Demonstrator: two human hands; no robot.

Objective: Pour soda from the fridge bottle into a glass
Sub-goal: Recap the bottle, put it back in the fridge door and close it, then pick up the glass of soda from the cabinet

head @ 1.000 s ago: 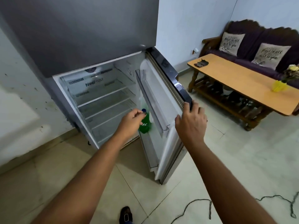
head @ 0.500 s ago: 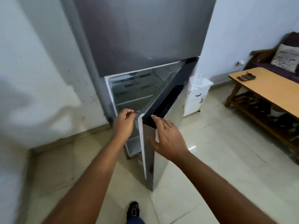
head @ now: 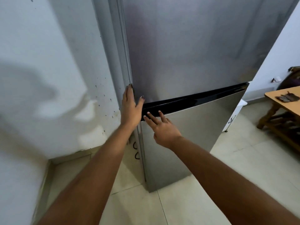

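A tall grey fridge (head: 186, 54) fills the middle of the view, and its lower door (head: 186, 135) is closed. My left hand (head: 130, 108) lies flat and open against the fridge's left edge, where the upper and lower doors meet. My right hand (head: 162, 127) is open, its fingertips on the black handle strip (head: 203, 98) along the top of the lower door. Neither hand holds anything. The green soda bottle and a glass are out of sight.
A white wall (head: 48, 78) stands close on the left. A wooden coffee table (head: 285, 101) with a dark small item (head: 288, 97) on it is at the right. A small white unit (head: 235, 114) sits beside the fridge. Pale floor tiles (head: 227, 168) lie below.
The lower fridge door swung from wide open to closed. My left hand came away from the green bottle inside and now rests on the fridge edge. My right hand pushed the door closed.
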